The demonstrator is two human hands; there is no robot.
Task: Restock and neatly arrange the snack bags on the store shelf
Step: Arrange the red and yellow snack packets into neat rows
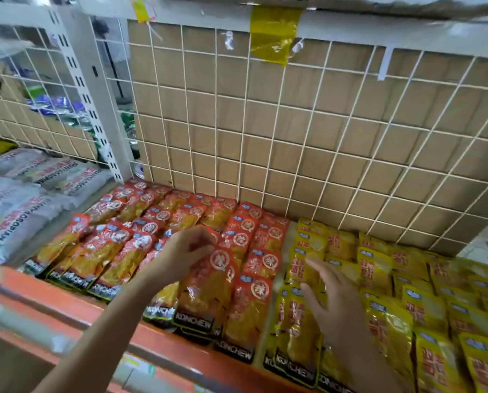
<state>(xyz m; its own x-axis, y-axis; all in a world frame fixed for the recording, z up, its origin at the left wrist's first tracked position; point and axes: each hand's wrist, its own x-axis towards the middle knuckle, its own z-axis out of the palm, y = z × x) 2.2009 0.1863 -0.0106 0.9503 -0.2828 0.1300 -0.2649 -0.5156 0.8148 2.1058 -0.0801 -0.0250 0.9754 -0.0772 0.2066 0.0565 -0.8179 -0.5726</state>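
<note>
Nearest the camera runs the shelf's orange front lip (180,353), and the black bottom bands of the front packs line up along it, which gives the display a straight face. Just above that edge the left hand (186,251) has its grip closed, fingers curled over the top end of one red snack bag (206,296). The bag lies lengthwise over the front of the red rows, and holding it by the top probably lets it be slid or squared into its column. The right hand (336,304) is spread with straight fingers and holds nothing. It sits low over the neighbouring yellow snack bags (296,321), seemingly to keep that stack from shifting, though motion blur hides whether it presses on them. Farther in, the red bags (152,219) overlap like shingles in several columns, and yellow ones fill the right side. Grey-white sacks (18,199) lie to the far left. Behind everything a white wire grid (294,137) backed by cardboard (208,109) stops packs from being pushed through.
</note>
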